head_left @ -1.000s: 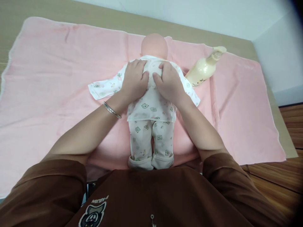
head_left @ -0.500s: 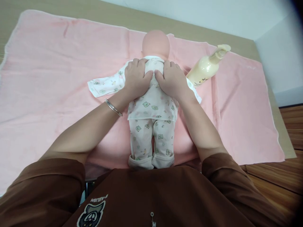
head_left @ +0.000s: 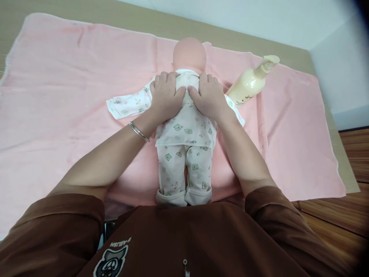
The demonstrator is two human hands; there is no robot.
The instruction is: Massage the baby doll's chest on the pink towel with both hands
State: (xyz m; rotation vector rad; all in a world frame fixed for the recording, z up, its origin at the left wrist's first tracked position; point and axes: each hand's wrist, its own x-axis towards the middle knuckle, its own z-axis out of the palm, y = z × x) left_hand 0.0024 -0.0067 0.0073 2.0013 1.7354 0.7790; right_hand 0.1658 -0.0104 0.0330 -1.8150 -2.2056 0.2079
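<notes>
Compared with a second ago, the left hand point(head_left: 167, 96) and right hand point(head_left: 211, 94) have shifted so their thumbs nearly meet and their fingers lie farther out over the doll's shoulders. Each grip is unclosed, palm down on the back. The doll point(head_left: 186, 132), smooth and round-headed, lies apparently face down on a soft, creased pink blanket point(head_left: 72, 88) covering much of the tabletop point(head_left: 95, 9). Its thin white cotton-like clothes bear small animal prints; a glossy cream pump bottle point(head_left: 248, 86) lies beside it.
</notes>
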